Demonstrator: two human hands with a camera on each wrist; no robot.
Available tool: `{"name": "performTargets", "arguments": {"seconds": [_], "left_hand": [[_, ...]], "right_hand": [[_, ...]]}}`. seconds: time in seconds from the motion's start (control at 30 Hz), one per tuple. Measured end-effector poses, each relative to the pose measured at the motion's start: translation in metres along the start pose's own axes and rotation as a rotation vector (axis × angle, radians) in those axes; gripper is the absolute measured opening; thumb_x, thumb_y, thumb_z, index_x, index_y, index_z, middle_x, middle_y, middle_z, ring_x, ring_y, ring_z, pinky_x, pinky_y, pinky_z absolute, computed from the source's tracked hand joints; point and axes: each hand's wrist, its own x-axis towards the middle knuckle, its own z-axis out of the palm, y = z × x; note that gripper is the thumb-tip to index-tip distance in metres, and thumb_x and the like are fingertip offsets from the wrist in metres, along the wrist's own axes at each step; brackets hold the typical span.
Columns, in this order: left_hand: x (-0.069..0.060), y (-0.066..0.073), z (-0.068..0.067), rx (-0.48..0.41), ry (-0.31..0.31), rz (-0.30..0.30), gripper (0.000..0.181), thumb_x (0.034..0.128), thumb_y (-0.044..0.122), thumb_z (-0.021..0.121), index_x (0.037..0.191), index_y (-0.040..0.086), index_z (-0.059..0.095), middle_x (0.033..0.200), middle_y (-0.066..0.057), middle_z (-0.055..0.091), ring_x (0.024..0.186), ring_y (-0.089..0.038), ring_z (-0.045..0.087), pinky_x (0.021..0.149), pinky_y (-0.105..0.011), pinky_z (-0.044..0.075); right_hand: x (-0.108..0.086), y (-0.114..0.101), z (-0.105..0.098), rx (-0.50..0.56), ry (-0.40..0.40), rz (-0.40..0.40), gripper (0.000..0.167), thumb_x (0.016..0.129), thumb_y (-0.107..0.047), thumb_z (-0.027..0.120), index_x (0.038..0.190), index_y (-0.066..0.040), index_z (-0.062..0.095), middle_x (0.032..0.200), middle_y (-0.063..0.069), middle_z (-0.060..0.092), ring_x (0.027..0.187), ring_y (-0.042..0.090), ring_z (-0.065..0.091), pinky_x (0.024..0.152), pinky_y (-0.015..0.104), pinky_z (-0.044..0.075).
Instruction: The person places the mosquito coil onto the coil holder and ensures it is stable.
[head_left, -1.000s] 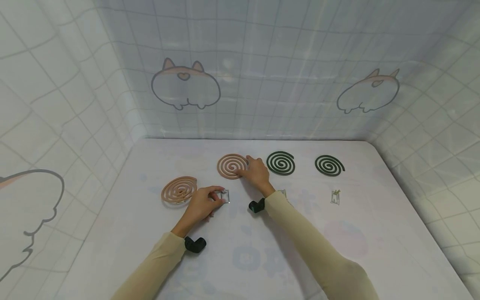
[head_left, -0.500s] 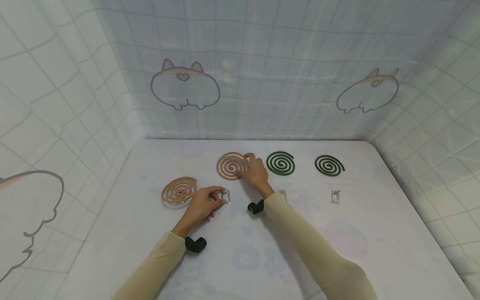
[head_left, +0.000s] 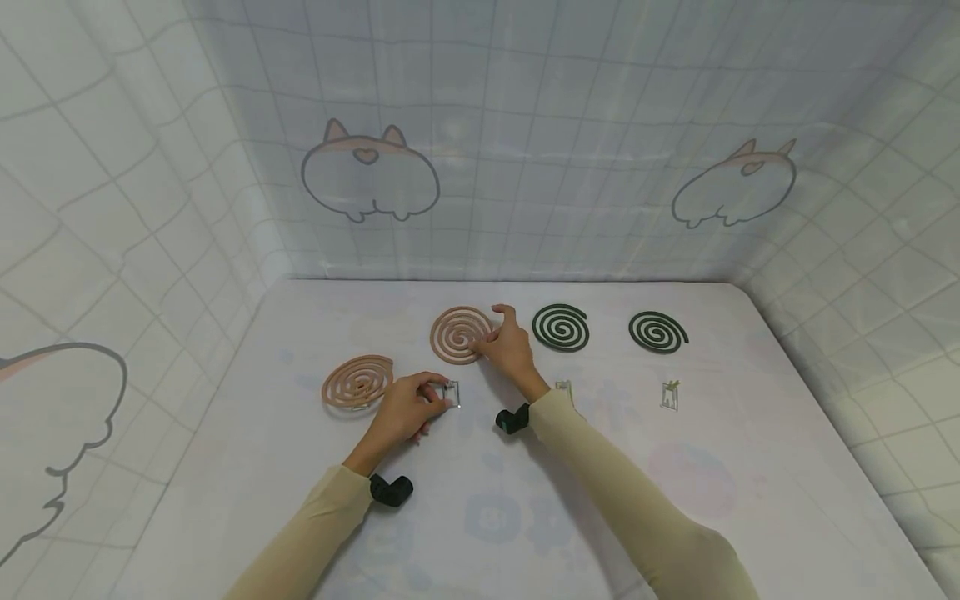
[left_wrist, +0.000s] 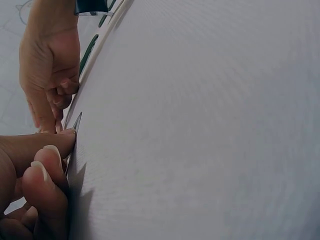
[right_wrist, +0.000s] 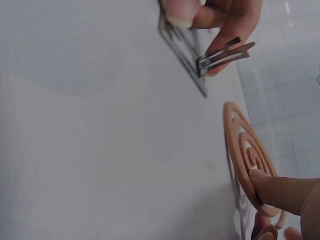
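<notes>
The brown mosquito coil (head_left: 454,335) is at the far middle of the white table (head_left: 480,467). I observe the right hand (head_left: 512,348) pinching its right side, thumb on the upper face, index finger raised clear. In the right wrist view, the coil is tilted, with its shadow beside it.

The left hand (head_left: 408,406) is partly closed, pinching a metal coil stand (head_left: 452,394) just nearer than the coil; one prong projects upward from its frame. To the left, a second brown coil (head_left: 357,382) rests tilted over another stand. To the right, I register two green coils (head_left: 561,327) lying far, and two further stands (head_left: 670,395) nearer; the right sleeve (head_left: 607,475) partly hides one.
</notes>
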Motion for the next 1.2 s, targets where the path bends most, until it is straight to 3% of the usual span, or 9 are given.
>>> {"name": "performTargets", "arguments": {"seconds": [0.17, 0.3, 0.43, 0.63, 0.83, 1.0, 1.2], "left_hand": [[-0.0007, 0.0002, 0.0003, 0.002, 0.003, 0.008, 0.034, 0.0902, 0.015, 0.081, 0.122, 0.011, 0.071, 0.085, -0.002, 0.065, 0.040, -0.014, 0.054, 0.037, -0.032, 0.048], [-0.0009, 0.0009, -0.0001, 0.005, 0.006, 0.022, 0.034, 0.0901, 0.014, 0.081, 0.122, 0.010, 0.071, 0.085, -0.002, 0.065, 0.040, -0.014, 0.054, 0.037, -0.031, 0.047], [-0.0011, 0.0005, 0.0001, 0.003, 0.004, 0.022, 0.035, 0.0900, 0.015, 0.081, 0.123, 0.010, 0.071, 0.085, -0.002, 0.065, 0.040, -0.014, 0.054, 0.038, -0.032, 0.048], [-0.0004, 0.0006, 0.0003, 0.004, 0.008, 0.021, 0.034, 0.0903, 0.015, 0.081, 0.123, 0.010, 0.071, 0.085, -0.002, 0.065, 0.040, -0.014, 0.055, 0.037, -0.031, 0.047], [0.0007, -0.0008, 0.0010, -0.002, 0.019, 0.018, 0.034, 0.0897, 0.015, 0.082, 0.122, 0.011, 0.072, 0.085, -0.002, 0.065, 0.040, -0.013, 0.054, 0.036, -0.030, 0.046], [0.0020, -0.0022, 0.0013, 0.006, 0.022, 0.007, 0.034, 0.0889, 0.015, 0.083, 0.122, 0.012, 0.073, 0.085, -0.002, 0.065, 0.040, -0.013, 0.054, 0.036, -0.031, 0.046], [0.0037, -0.0024, 0.0007, 0.003, 0.016, 0.007, 0.036, 0.0884, 0.015, 0.083, 0.123, 0.012, 0.072, 0.084, -0.001, 0.065, 0.040, -0.013, 0.053, 0.035, -0.033, 0.047]], "right_hand": [[-0.0030, -0.0040, -0.0024, 0.036, -0.024, -0.011, 0.063, 0.085, -0.021, 0.087, 0.138, -0.004, 0.057, 0.088, 0.006, 0.066, 0.073, 0.018, 0.058, 0.062, 0.028, 0.045], [-0.0052, -0.0055, -0.0034, 0.052, -0.030, -0.033, 0.044, 0.089, -0.017, 0.082, 0.125, -0.005, 0.060, 0.095, 0.009, 0.066, 0.080, 0.020, 0.060, 0.063, 0.027, 0.046], [-0.0058, -0.0034, -0.0029, 0.074, -0.039, -0.051, 0.037, 0.092, -0.016, 0.077, 0.123, -0.008, 0.058, 0.102, 0.010, 0.069, 0.089, 0.023, 0.067, 0.065, 0.028, 0.052], [-0.0062, 0.0010, -0.0028, 0.150, -0.082, -0.069, 0.049, 0.095, -0.019, 0.076, 0.136, -0.009, 0.051, 0.099, 0.010, 0.075, 0.079, 0.017, 0.070, 0.061, 0.027, 0.052], [-0.0084, 0.0012, -0.0045, 0.203, -0.079, -0.124, 0.069, 0.095, -0.014, 0.076, 0.153, -0.020, 0.038, 0.088, 0.006, 0.070, 0.072, 0.016, 0.062, 0.061, 0.029, 0.048], [-0.0099, 0.0011, -0.0057, 0.190, -0.060, -0.159, 0.059, 0.095, -0.014, 0.076, 0.147, -0.017, 0.048, 0.086, 0.005, 0.068, 0.074, 0.017, 0.061, 0.060, 0.029, 0.048], [-0.0103, 0.0017, -0.0050, 0.184, -0.049, -0.147, 0.051, 0.094, -0.017, 0.077, 0.140, -0.012, 0.055, 0.088, 0.004, 0.070, 0.077, 0.016, 0.062, 0.060, 0.027, 0.048]]}}
